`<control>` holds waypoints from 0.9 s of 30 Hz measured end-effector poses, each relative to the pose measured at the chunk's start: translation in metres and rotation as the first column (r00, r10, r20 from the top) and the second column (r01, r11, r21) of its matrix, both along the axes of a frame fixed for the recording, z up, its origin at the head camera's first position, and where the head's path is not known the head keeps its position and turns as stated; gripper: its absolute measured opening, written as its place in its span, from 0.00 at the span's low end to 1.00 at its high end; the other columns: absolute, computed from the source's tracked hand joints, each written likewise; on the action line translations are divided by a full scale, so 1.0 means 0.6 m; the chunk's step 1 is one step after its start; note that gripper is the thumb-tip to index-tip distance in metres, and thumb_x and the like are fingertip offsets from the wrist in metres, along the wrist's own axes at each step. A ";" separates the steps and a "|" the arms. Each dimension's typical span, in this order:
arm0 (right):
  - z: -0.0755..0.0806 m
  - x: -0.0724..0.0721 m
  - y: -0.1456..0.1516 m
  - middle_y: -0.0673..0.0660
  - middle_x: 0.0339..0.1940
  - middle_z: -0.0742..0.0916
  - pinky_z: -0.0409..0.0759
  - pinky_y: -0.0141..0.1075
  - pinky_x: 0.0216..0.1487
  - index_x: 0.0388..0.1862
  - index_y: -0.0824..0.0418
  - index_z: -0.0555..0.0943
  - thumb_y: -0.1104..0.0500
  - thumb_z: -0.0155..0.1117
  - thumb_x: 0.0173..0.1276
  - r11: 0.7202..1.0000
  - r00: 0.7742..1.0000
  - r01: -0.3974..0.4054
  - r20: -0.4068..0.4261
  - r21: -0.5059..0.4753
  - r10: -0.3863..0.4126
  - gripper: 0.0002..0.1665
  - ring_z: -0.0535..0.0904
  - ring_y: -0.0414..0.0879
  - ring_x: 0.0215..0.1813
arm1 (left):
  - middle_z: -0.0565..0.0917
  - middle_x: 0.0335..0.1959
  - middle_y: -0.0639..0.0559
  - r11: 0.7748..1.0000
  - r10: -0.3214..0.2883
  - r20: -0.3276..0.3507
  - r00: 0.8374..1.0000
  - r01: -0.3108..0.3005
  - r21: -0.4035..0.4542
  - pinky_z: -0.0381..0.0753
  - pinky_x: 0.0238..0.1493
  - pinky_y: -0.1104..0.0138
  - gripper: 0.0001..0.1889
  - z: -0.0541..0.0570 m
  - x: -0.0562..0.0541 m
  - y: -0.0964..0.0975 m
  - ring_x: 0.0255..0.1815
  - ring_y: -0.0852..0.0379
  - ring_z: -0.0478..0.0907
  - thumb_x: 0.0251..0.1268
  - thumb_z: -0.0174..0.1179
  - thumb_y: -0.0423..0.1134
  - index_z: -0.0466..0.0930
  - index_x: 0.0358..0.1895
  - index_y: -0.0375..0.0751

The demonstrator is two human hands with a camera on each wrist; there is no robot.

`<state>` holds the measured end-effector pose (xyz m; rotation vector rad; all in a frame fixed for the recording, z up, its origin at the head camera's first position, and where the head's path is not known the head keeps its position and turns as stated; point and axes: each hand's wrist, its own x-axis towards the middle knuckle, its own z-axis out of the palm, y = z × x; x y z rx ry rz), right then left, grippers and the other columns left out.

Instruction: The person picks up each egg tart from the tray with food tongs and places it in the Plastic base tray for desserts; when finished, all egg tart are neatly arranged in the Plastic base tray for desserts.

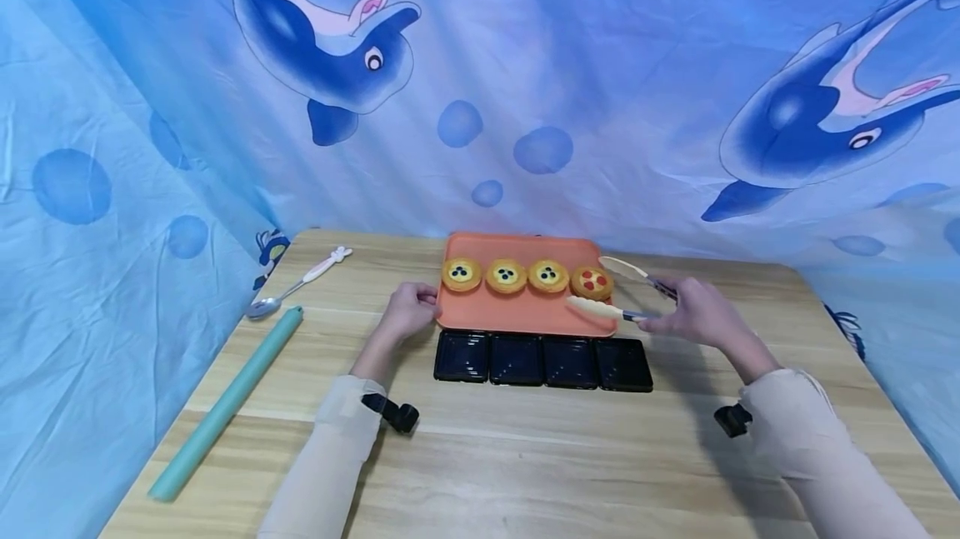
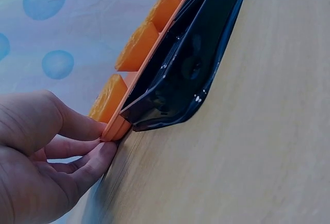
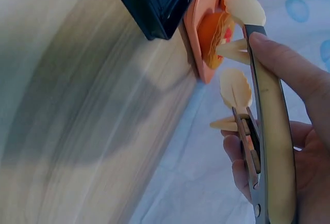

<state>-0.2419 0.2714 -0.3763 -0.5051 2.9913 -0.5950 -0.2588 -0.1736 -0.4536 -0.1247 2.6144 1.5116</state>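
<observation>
My left hand (image 1: 411,308) pinches the left edge of an orange tray (image 1: 525,318), thumb above and fingers below in the left wrist view. Egg tarts stand in a row on the tray: three with dark berries, such as the leftmost tart (image 1: 461,274), and a tart with red pieces (image 1: 592,282) at the right end. A pair of tongs (image 3: 270,115) with cream tips is gripped in my right hand (image 1: 697,314). Its tips are spread apart around the red-topped tart, one at the front and one behind. Nothing is between the tips in the right wrist view.
Several joined black square trays (image 1: 515,360) line the orange tray's front edge. To the left lie a spoon (image 1: 300,282) with a rabbit-topped handle and a long green roll (image 1: 225,406). Behind the wooden table (image 1: 525,472) hangs a blue dolphin-print curtain (image 1: 480,64).
</observation>
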 end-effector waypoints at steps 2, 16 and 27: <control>0.002 -0.008 0.003 0.73 0.50 0.83 0.75 0.48 0.36 0.66 0.73 0.72 0.45 0.81 0.51 1.000 1.000 -0.022 0.006 -0.001 0.022 0.51 0.74 0.51 0.33 | 0.81 0.43 0.39 1.000 0.005 0.003 1.000 -0.005 0.004 0.80 0.47 0.59 0.18 0.001 0.001 0.001 0.43 0.47 0.80 0.61 0.62 0.26 0.78 0.55 0.27; 0.001 -0.032 0.008 0.69 0.48 0.85 0.77 0.51 0.40 0.65 0.72 0.74 0.48 0.79 0.55 0.999 0.997 -0.034 0.074 -0.016 0.035 0.46 0.78 0.55 0.38 | 0.82 0.42 0.39 1.000 0.016 -0.013 1.000 -0.016 0.023 0.80 0.45 0.60 0.17 0.000 0.001 0.002 0.42 0.47 0.81 0.59 0.63 0.26 0.79 0.53 0.27; 0.006 -0.034 0.018 0.62 0.36 0.86 0.69 0.41 0.29 0.62 0.73 0.77 0.48 0.79 0.56 0.998 0.998 -0.050 0.038 -0.042 0.051 0.42 0.70 0.47 0.26 | 0.81 0.43 0.40 0.999 0.023 0.000 1.000 -0.023 0.034 0.80 0.45 0.61 0.18 -0.006 -0.002 0.001 0.42 0.48 0.80 0.59 0.63 0.26 0.78 0.54 0.28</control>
